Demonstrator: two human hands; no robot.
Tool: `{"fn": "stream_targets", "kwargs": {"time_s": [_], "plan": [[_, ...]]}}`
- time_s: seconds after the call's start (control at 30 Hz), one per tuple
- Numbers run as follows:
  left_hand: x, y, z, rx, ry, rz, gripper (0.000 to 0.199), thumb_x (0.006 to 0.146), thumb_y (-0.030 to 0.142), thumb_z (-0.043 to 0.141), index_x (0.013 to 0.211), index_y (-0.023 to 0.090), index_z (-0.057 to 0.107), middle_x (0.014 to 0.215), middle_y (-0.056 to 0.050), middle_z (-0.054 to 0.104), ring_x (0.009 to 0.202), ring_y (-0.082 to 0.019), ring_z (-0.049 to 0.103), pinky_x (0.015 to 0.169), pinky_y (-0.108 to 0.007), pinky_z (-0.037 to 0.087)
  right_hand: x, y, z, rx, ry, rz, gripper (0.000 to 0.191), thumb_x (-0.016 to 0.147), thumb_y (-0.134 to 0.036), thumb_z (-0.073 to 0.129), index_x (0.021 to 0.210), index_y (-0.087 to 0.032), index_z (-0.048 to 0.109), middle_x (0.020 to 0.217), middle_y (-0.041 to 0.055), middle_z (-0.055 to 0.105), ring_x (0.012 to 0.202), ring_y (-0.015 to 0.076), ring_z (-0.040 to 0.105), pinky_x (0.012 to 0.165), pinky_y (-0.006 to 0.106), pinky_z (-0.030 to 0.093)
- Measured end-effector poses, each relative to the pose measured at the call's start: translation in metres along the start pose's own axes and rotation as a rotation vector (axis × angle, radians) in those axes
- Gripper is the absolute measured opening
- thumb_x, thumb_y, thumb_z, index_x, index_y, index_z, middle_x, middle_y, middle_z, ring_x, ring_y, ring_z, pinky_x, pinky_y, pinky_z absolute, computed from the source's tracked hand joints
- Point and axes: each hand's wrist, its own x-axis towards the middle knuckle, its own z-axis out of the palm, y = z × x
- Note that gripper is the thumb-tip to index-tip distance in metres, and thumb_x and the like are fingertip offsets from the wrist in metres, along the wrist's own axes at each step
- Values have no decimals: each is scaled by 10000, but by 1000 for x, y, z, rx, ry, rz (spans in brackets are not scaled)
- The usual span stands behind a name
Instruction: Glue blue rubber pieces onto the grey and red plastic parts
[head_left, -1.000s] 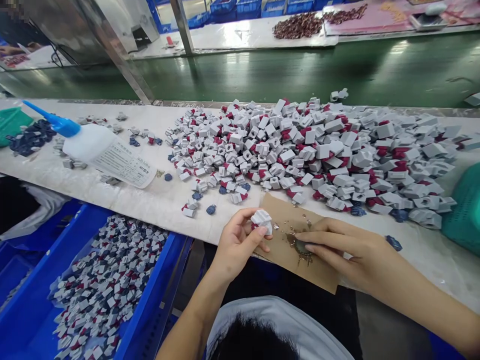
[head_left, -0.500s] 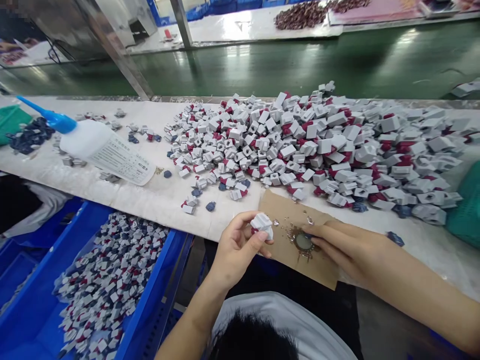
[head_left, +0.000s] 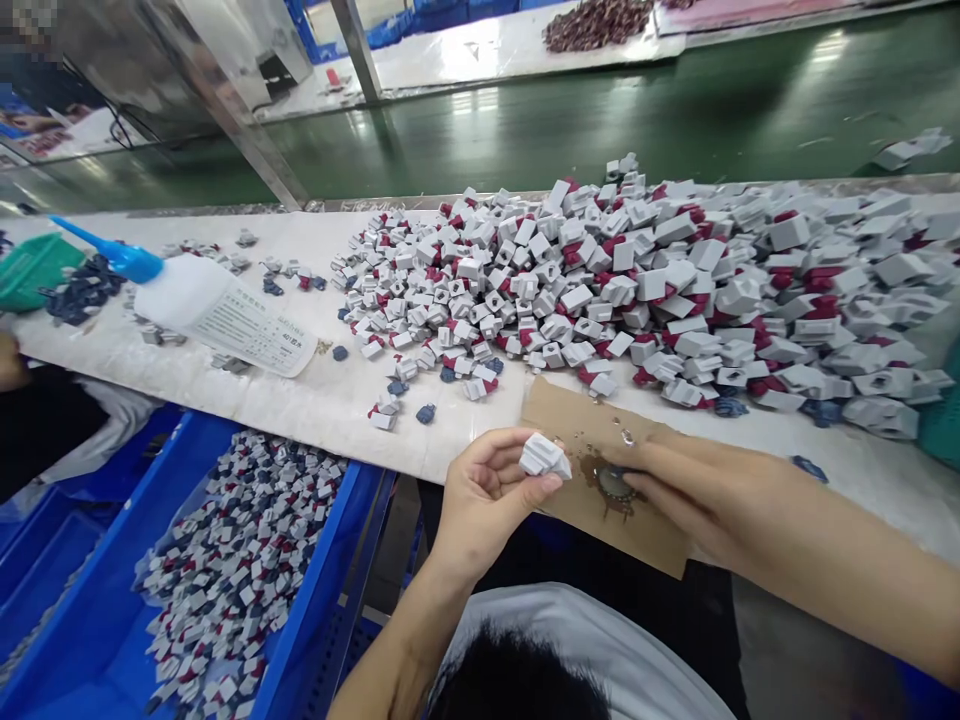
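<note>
My left hand point(head_left: 484, 500) is closed around a light grey plastic part point(head_left: 541, 455), pinched between thumb and fingers above the left edge of a piece of brown cardboard point(head_left: 559, 405). To its right, my right hand point(head_left: 686, 485) reaches over the cardboard with fingertips pressed together. A small dark blue plastic piece point(head_left: 621, 471) shows in part at those fingertips; the fingers cover the rest. Just below them lies a small round dish of clear liquid point(head_left: 613, 486), ringed by wet brown stains on the cardboard.
A large heap of grey and dark red parts point(head_left: 570, 270) covers the table behind my hands. A white glue bottle point(head_left: 225, 310) with blue nozzle lies at left. Below it stands a blue bin point(head_left: 300, 590) of parts. A green conveyor point(head_left: 480, 130) runs behind.
My left hand has turned the grey part, so its dark red side no longer shows. The right hand's fingertips remain at the dish. The whole view has shifted slightly.
</note>
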Motion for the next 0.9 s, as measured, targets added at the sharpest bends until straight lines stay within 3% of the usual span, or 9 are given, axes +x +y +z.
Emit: {"fn": "stream_targets", "kwargs": {"time_s": [0.1,0.2,0.4,0.53,0.7,0.9], "plan": [[-1,1,6,-19,-20,1,332,631,213,862,905,179,679,886,-45,782,823,-170,737,741,-230,583,6,-20,-10,92,78,23,216,929,-351,497,1022,-261,670,937,39,710,747,205,676,589,286,538],[-3,2,11,-40,-52,19,305,640,182,855,886,182,675,868,-29,785,800,-149,737,713,-201,581,10,-36,-12,220,121,72,200,920,-365,535,1006,-247,671,840,35,708,642,173,647,524,255,524],[-5,1,15,-29,-27,39,302,641,175,855,880,175,672,865,-32,785,792,-149,737,711,-203,584,10,-39,-10,243,154,49,225,928,-417,541,939,-247,688,769,36,687,577,157,609,521,251,523],[-5,3,16,-35,-14,56,289,632,153,853,853,182,669,832,-15,783,764,-135,735,683,-183,578,9,-37,-10,200,110,12,226,951,-373,501,918,-250,688,741,23,669,560,141,588,530,244,502],[-8,2,19,48,-36,94,296,608,133,857,828,179,664,818,-16,778,755,-133,729,674,-177,569,12,-34,-12,162,-6,-83,221,963,-303,468,928,-227,672,840,24,688,672,145,631,553,220,473],[-5,-6,16,136,-64,115,275,678,219,812,855,184,606,854,-42,762,784,-163,718,687,-229,556,20,-24,-11,187,-55,-160,238,964,-280,446,843,-187,629,706,16,625,580,121,550,536,216,414]]}}
